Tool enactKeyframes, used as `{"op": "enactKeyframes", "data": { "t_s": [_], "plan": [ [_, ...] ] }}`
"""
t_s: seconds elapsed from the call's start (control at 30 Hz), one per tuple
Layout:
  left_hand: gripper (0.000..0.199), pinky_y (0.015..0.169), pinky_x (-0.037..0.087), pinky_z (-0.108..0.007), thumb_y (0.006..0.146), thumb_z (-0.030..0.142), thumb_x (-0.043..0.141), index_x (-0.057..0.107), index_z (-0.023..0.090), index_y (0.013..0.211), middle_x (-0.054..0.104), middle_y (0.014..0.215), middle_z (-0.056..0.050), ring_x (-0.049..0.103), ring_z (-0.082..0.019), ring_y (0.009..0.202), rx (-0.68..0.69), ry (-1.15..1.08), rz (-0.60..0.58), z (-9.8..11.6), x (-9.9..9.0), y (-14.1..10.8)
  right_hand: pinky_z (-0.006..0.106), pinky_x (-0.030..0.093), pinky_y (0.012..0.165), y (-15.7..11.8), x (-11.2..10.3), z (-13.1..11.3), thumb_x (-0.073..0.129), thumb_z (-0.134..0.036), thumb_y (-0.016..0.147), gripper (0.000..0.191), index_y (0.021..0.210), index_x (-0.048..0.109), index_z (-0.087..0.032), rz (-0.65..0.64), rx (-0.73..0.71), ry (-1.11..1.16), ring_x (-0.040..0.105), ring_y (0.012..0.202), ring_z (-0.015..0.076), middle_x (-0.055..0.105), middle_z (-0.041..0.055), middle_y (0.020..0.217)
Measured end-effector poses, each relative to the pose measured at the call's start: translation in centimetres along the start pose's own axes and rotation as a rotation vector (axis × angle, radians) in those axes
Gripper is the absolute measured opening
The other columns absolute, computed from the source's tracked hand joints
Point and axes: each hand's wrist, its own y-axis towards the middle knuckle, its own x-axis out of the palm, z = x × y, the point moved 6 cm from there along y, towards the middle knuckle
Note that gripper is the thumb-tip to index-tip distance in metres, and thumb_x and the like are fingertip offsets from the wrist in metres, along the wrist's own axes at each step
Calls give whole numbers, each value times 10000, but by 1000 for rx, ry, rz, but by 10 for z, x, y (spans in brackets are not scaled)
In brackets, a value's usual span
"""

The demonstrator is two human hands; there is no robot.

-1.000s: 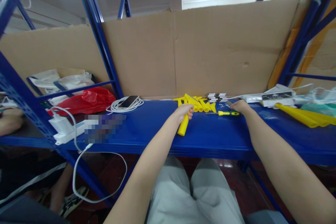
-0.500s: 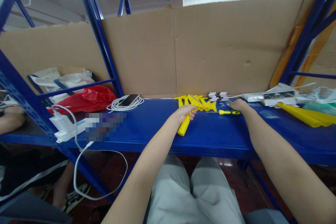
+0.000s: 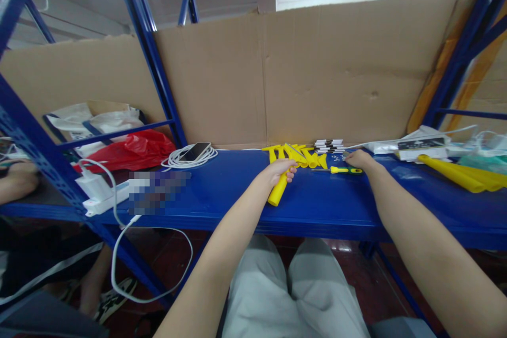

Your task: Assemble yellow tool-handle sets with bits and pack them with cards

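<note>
My left hand [image 3: 282, 170] is closed around a yellow plastic tube-like piece [image 3: 278, 193], whose lower end sticks out below the fist. Just behind it lie several yellow plastic parts [image 3: 304, 154] in a row on the blue shelf [image 3: 233, 182]. My right hand [image 3: 358, 159] reaches down to the shelf with its fingers drawn together beside some tiny light pieces [image 3: 338, 158], perhaps screws. Anything between those fingertips is too small to make out. A screwdriver with a yellow and green handle [image 3: 346, 170] lies in front of my right hand.
Behind the yellow parts sits a stack of small white-and-black pieces [image 3: 328, 146]. Long yellow parts [image 3: 455, 171] and white boxes [image 3: 422, 148] lie right. A phone [image 3: 195, 151] on coiled cable, a red bag [image 3: 138, 148] and a power strip [image 3: 114, 195] stand left. Another person's hand [image 3: 19, 179] shows far left.
My right hand has shifted very slightly at the tiny pieces. The left hand keeps its hold on the yellow piece, nearly still.
</note>
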Motion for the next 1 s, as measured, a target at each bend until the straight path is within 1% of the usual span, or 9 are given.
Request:
{"op": "enactKeyframes", "data": {
  "t_s": [0.1, 0.3, 0.5, 0.67, 0.77, 0.9, 1.0],
  "plan": [
    [212, 353, 171, -134, 895, 53, 345, 385, 187, 735, 347, 475, 92, 263, -18, 315, 2, 12, 7, 0, 0, 0, 307, 508, 828, -6, 0, -4, 513, -228, 798, 265, 901, 753, -187, -90, 47, -54, 662, 974, 256, 719, 112, 980],
    [207, 352, 167, -136, 885, 55, 355, 390, 186, 728, 353, 484, 88, 264, -19, 319, 2, 12, 6, 0, 0, 0, 299, 501, 856, -11, -3, -11, 498, -210, 808, 312, 998, 740, -157, -103, 54, -60, 651, 1025, 261, 711, 122, 1048],
    [195, 349, 171, -135, 876, 55, 365, 402, 183, 734, 355, 486, 88, 271, -21, 319, 3, -3, 1, 0, -1, 2, 273, 512, 795, -11, -4, -12, 515, -208, 799, 306, 1004, 741, -177, -80, 67, -52, 668, 974, 245, 719, 111, 1017],
    [196, 350, 175, -133, 876, 59, 364, 399, 185, 730, 352, 484, 86, 273, -23, 322, 2, 2, -3, -1, 0, 3, 248, 512, 744, -15, -7, -17, 505, -179, 806, 310, 1010, 738, -159, -103, 56, -50, 676, 941, 231, 714, 116, 1050],
    [191, 350, 172, -130, 869, 56, 369, 396, 186, 732, 353, 486, 88, 271, -22, 323, -1, -4, 5, -1, -1, 3, 247, 513, 724, -17, -8, -20, 513, -181, 803, 297, 990, 743, -158, -108, 49, -54, 681, 911, 229, 718, 118, 1031],
    [184, 351, 179, -127, 872, 63, 376, 399, 185, 737, 355, 486, 89, 273, -20, 322, 6, -2, -5, -1, 0, 3, 254, 507, 743, -17, -10, -24, 555, -231, 794, 243, 923, 753, -173, -84, 16, -73, 674, 928, 236, 727, 111, 981],
    [190, 348, 178, -133, 879, 65, 371, 401, 185, 734, 356, 484, 89, 273, -22, 320, 5, 9, -7, -1, 0, 2, 271, 506, 743, -18, -9, -24, 573, -290, 800, 250, 922, 748, -160, -97, 25, -73, 672, 925, 248, 724, 130, 965]
  ]
}}
